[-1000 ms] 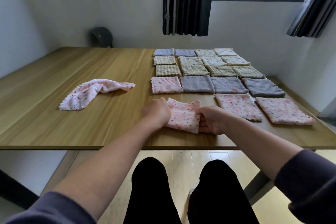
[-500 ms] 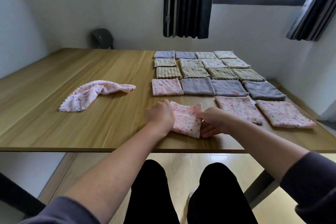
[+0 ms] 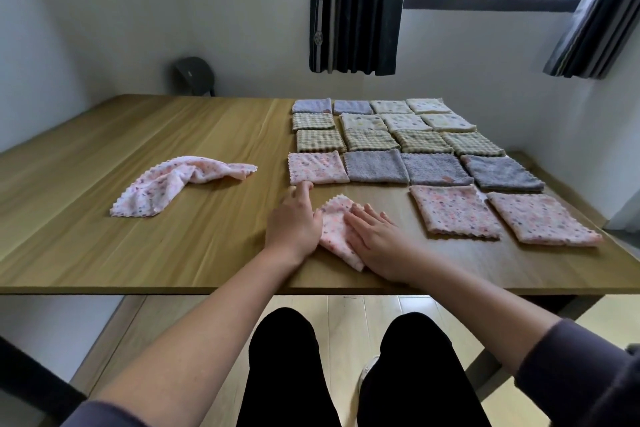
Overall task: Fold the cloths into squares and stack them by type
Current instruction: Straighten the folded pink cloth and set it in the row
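Pink spotted cloth (image 3: 333,231), folded, sits near counter (image 3: 173,253) front edge. Right grip (image 3: 377,241) pressed flat on it, fingers straight; left grip (image 3: 294,222) released, touching its left side. Soft, light, limp, prob. slides easily: pinch corners, not the middle.

Your right hand (image 3: 375,241) covers much of the pink cloth (image 3: 332,224) at the near edge; whether its left side runs under your left hand (image 3: 294,224) you cannot tell. The near corners of the table (image 3: 173,246) fall outside the view on both sides.
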The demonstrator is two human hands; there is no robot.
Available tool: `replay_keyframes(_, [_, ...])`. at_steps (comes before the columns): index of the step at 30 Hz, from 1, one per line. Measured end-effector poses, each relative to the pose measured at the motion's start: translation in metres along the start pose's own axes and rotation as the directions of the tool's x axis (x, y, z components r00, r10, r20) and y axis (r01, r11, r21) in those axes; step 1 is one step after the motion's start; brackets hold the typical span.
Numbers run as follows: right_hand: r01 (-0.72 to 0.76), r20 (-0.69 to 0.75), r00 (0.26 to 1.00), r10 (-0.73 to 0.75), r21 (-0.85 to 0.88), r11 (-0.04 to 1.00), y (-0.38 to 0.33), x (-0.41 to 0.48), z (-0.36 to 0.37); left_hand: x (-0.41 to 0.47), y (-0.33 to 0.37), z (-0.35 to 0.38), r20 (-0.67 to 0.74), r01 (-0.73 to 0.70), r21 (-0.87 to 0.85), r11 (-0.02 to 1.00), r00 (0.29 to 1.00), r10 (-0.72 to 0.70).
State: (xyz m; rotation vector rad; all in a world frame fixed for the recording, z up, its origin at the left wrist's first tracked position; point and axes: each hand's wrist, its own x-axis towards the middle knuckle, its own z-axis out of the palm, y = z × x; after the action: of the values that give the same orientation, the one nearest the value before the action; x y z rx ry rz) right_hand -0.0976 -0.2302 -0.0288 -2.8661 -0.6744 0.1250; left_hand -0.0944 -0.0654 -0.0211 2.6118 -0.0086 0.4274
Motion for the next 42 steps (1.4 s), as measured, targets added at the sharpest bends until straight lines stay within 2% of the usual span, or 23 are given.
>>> replay_keyframes(2, [-0.028,-0.006,1.0,0.028,-0.024,0.999,0.0,0.0,0.0,-0.004,-0.005,-0.004,-0.027,-0.095,0.138,0.986,0.995,0.1])
replay_keyframes(4, [-0.045,-0.021,0.999,0.044,-0.014,0.999,-0.002,-0.001,0.0,-0.011,-0.003,-0.006,0.129,-0.18,0.173,0.968,0.979,0.159])
replay_keyframes(6, [-0.055,-0.03,0.998,0.055,-0.002,0.999,-0.004,-0.001,0.0,-0.019,0.0,-0.004,0.352,-0.202,0.215,0.955,0.929,0.117])
replay_keyframes(8, [-0.067,-0.026,0.997,0.067,-0.001,0.998,-0.004,-0.001,0.001,-0.022,-0.001,-0.002,0.441,-0.175,0.283,0.943,0.897,0.034])
replay_keyframes(11, [-0.096,-0.029,0.995,0.096,-0.014,0.995,-0.005,-0.004,-0.001,-0.018,-0.004,-0.01,0.357,-0.089,0.361,0.928,0.933,-0.05])
replay_keyframes(14, [-0.178,-0.068,0.983,0.173,-0.063,0.982,-0.005,-0.005,0.0,-0.022,0.005,-0.01,0.246,-0.113,0.335,0.935,0.969,0.029])
replay_keyframes(16, [-0.231,-0.096,0.97,0.222,-0.089,0.969,-0.004,-0.002,0.002,-0.029,0.015,-0.006,0.321,-0.175,0.284,0.943,0.944,0.078])
replay_keyframes(18, [-0.255,-0.097,0.964,0.247,-0.079,0.964,-0.003,-0.002,0.002,-0.031,0.015,0.0,0.405,-0.171,0.279,0.945,0.913,0.045])
replay_keyframes(22, [-0.291,-0.122,0.954,0.275,-0.133,0.948,-0.001,-0.01,-0.003,-0.023,0.002,-0.004,0.365,-0.114,0.272,0.956,0.931,0.007])
replay_keyframes(25, [-0.225,-0.185,0.962,0.202,-0.111,0.968,0.004,-0.009,-0.008,-0.026,0.003,-0.006,0.346,-0.216,0.202,0.955,0.928,0.136])
replay_keyframes(27, [-0.119,-0.195,0.974,0.112,-0.024,0.993,0.007,-0.004,-0.009,-0.028,0.007,-0.005,0.42,-0.337,0.184,0.923,0.876,0.237])
replay_keyframes(29, [-0.045,-0.163,0.985,0.046,0.011,0.999,0.01,0.001,-0.005,-0.03,0.007,-0.003,0.516,-0.403,0.196,0.894,0.817,0.256])
replay_keyframes(33, [-0.033,-0.118,0.992,0.036,0.026,0.999,0.016,0.004,0.0,-0.027,-0.003,-0.004,0.571,-0.434,0.229,0.871,0.785,0.24])
replay_keyframes(36, [-0.023,-0.114,0.993,0.026,0.026,0.999,0.015,0.002,-0.004,-0.025,-0.007,-0.006,0.568,-0.446,0.248,0.86,0.786,0.244])
replay_keyframes(40, [0.134,-0.149,0.98,-0.13,0.016,0.991,0.012,0.0,-0.005,-0.013,-0.01,-0.009,0.569,-0.407,0.212,0.889,0.791,0.226])
replay_keyframes(42, [0.144,-0.149,0.979,-0.136,0.042,0.989,0.012,0.002,-0.007,-0.005,-0.015,-0.007,0.561,-0.385,0.168,0.908,0.795,0.233])
